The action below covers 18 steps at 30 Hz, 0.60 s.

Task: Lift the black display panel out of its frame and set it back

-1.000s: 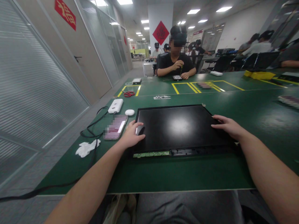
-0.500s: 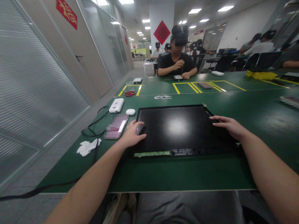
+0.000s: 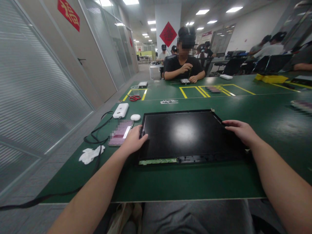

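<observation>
A black LCD panel (image 3: pixel 187 143) lies face up on the green table in front of me, with a bright reflection in its middle. Along its near edge runs a thin green circuit board (image 3: pixel 158 161). My left hand (image 3: pixel 133 140) grips the panel's left edge, thumb over the front and fingers partly hidden at the side. At the opposite edge, my right hand (image 3: pixel 240 132) holds the frame between thumb and fingers; its lower fingers are out of sight.
Left of the panel are a phone (image 3: pixel 120 132), a white earbud case (image 3: pixel 135 117), a white power bank (image 3: pixel 121 110), a black cable (image 3: pixel 98 159) and a crumpled tissue (image 3: pixel 90 155). Red scissors (image 3: pixel 135 98) and small metal parts (image 3: pixel 169 102) lie beyond. A co-worker (image 3: pixel 184 66) sits opposite.
My left hand has shifted outward from the screen's face onto the left edge, its fingers going down the side. My right hand has closed around the right edge. The panel stays nearly in place.
</observation>
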Motion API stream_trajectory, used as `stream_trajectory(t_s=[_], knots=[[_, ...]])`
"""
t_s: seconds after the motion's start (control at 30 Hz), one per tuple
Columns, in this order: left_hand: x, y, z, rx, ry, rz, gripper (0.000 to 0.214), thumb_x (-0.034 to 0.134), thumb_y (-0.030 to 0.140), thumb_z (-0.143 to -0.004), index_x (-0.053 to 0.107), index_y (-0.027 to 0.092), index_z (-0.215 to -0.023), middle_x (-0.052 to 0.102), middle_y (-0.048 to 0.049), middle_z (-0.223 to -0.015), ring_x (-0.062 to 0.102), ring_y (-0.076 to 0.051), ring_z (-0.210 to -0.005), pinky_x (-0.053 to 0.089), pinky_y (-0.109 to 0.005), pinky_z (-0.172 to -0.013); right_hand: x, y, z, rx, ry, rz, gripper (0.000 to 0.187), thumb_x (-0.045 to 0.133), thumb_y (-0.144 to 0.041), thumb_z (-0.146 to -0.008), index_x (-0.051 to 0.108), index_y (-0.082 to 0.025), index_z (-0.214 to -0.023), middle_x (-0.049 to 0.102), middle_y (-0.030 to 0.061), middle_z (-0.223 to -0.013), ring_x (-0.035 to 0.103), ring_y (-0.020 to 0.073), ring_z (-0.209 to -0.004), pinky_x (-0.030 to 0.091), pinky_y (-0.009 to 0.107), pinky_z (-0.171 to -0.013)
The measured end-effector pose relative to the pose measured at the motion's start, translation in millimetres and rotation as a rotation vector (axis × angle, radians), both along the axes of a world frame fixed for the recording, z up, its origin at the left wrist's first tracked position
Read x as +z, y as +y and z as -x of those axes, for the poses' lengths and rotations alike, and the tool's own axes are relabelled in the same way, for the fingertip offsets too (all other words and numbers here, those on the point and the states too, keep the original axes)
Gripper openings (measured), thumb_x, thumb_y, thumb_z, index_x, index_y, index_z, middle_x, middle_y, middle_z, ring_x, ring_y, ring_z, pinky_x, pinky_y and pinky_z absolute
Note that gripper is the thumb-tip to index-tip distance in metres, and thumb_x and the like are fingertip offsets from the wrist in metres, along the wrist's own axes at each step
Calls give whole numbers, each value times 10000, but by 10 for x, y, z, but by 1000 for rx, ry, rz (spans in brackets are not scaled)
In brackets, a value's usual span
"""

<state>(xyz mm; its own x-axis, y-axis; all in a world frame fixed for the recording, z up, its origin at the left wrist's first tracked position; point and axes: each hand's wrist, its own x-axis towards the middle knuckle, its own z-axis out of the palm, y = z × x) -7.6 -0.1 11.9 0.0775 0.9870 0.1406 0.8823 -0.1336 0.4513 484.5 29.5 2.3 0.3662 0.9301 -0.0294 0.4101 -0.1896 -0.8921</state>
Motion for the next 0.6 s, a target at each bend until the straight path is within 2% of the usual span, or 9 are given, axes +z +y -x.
stream_trajectory(t_s=[0.1,0.2,0.37,0.6], knots=[[1,24,13,-6,-12,12,527,491,240,-915,472,64,-1412,597,-230,-1396,573,-330,-1303,424,-472,-1116,34,4,-28,-45,-151,-2,299,677,-219,-636,755,-222,-925,769,56,-986,686,244,-999,464,405,-1036],[-2,32,26,-19,54,11,542,470,155,-898,479,53,-1430,599,-222,-1408,562,-317,-1325,419,-447,-1127,43,5,-40,-47,-210,3,281,645,-180,-651,755,-209,-908,771,57,-956,694,222,-944,490,376,-990],[28,17,13,-65,154,9,445,439,138,-906,631,84,-1304,638,-190,-1371,577,-317,-1308,406,-434,-1145,21,7,-31,-30,-261,44,323,627,-151,-690,765,-204,-977,771,65,-1004,696,216,-966,496,345,-963],[32,9,-5,-58,153,-9,421,441,130,-895,662,53,-1245,685,-206,-1272,631,-319,-1219,459,-440,-1091,7,19,-35,13,-432,86,386,613,-195,-737,780,-205,-1085,766,69,-1070,690,229,-993,501,348,-956]])
